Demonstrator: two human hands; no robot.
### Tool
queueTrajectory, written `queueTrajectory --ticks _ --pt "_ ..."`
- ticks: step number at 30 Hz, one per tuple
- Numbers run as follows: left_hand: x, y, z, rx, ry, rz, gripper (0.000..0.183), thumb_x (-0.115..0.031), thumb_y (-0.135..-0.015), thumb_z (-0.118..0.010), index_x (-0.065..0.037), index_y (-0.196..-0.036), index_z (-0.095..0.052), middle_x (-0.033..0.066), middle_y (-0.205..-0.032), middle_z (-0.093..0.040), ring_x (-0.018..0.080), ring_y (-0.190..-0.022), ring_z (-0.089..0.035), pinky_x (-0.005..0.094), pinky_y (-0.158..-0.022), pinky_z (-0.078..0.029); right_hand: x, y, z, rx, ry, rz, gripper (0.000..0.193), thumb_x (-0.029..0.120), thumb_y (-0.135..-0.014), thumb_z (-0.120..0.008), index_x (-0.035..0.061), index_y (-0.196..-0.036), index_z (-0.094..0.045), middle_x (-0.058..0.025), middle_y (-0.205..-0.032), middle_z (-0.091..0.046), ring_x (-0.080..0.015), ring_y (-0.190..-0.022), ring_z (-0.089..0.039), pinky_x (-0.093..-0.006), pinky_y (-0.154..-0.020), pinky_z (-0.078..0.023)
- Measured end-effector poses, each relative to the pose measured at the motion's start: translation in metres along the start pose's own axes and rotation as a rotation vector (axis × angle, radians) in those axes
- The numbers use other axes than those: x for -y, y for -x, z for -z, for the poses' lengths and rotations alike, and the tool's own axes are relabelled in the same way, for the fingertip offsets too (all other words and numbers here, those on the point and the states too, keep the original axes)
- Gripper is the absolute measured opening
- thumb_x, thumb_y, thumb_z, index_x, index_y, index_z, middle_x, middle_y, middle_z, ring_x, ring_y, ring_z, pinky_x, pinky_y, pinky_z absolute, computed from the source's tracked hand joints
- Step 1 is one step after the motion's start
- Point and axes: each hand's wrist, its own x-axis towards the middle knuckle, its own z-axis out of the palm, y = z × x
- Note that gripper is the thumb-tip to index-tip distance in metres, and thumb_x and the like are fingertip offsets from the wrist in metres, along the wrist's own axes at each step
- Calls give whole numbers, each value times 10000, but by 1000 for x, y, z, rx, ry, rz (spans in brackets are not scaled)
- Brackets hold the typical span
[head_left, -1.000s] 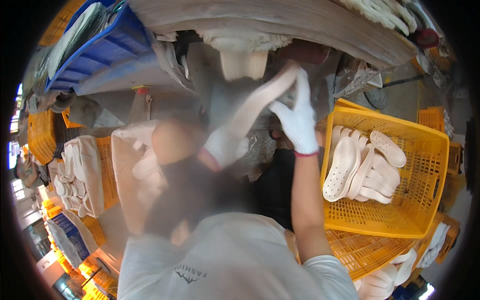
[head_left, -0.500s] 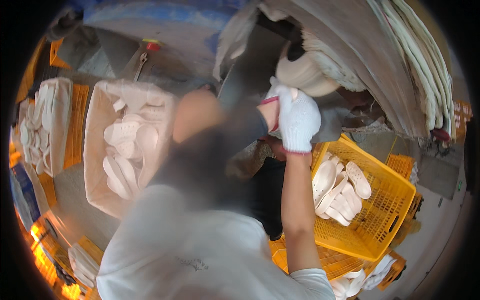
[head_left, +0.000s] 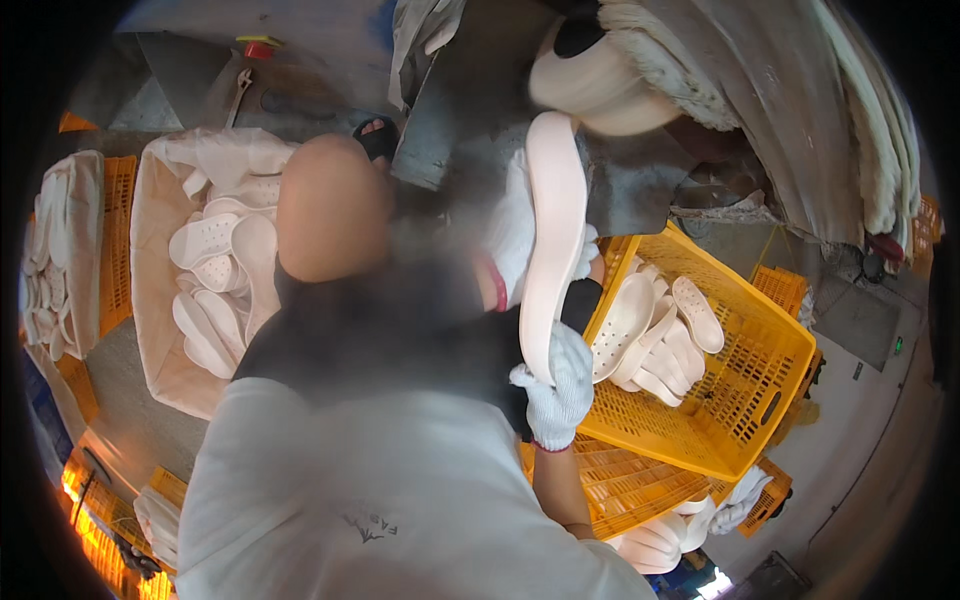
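Note:
A pale cream shoe sole (head_left: 552,215) stands on its side edge in front of me, its far end beside a spinning buffing wheel (head_left: 600,85). Whether the sole touches the wheel I cannot make out. My right hand (head_left: 560,390), in a white knit glove, is closed on the sole's near end. Gloved alike, my left hand (head_left: 509,235) grips the middle from behind; some of its fingers show past the sole's right side, the rest are hidden. Close by on the right, a yellow plastic crate (head_left: 765,350) holds several pale soles (head_left: 655,335).
A cloth-lined bin (head_left: 160,330) with more soles is on the left, beside another lined crate (head_left: 70,250). Grey fabric sheets (head_left: 760,90) hang around the wheel. Yellow crates (head_left: 620,480) stand at the lower right. A wrench (head_left: 238,97) lies at the upper left.
My hands were together near the wheel, with the sole mostly hidden. The right hand has come back toward my body, and the sole now shows lengthwise between both hands.

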Motion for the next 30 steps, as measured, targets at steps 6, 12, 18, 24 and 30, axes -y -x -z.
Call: queueTrajectory --ticks 6,12,18,24,30 --pt "-14 -22 10 117 263 164 525 -560 -993 -643 -88 -1217 -591 141 -1049 -634 274 -918 -638 400 -796 -572 0 -48 -4 210 170 -210 558 141 -781 -854 -40 -1275 -669 -219 -1144 -710 -405 -1051 -661 -450 -947 -521" --pt "-32 -49 7 180 103 -29 571 -455 -1040 -612 -84 -1435 -435 149 -1231 -623 275 -1112 -606 390 -976 -497 8 -98 -12 105 292 -150 257 147 -863 -765 -14 -1048 -691 -168 -944 -676 -382 -835 -623 -469 -766 -472" --pt "21 13 13 -185 -839 -515 697 -350 -1086 -582 -80 -1653 -279 156 -1412 -612 275 -1306 -575 380 -1157 -422 28 5 -10 21 28 -261 364 113 -834 -839 -46 -1134 -711 -177 -1057 -698 -349 -1001 -648 -443 -913 -516" --pt "-40 8 5 -389 -1366 -603 559 -345 -1163 -388 -6 -1606 -344 246 -1170 -690 340 -957 -716 435 -841 -566 33 -33 -30 82 -382 -822 303 207 -918 -825 9 -1122 -720 -170 -1060 -712 -319 -954 -691 -407 -870 -540" --pt "-10 25 30 -417 -1557 -747 554 -338 -1171 -364 -152 -1685 -275 244 -1400 -596 336 -1184 -641 408 -1059 -495 43 -18 -21 160 -157 -514 310 198 -900 -815 23 -1146 -744 -182 -1119 -725 -376 -1051 -684 -462 -924 -534"
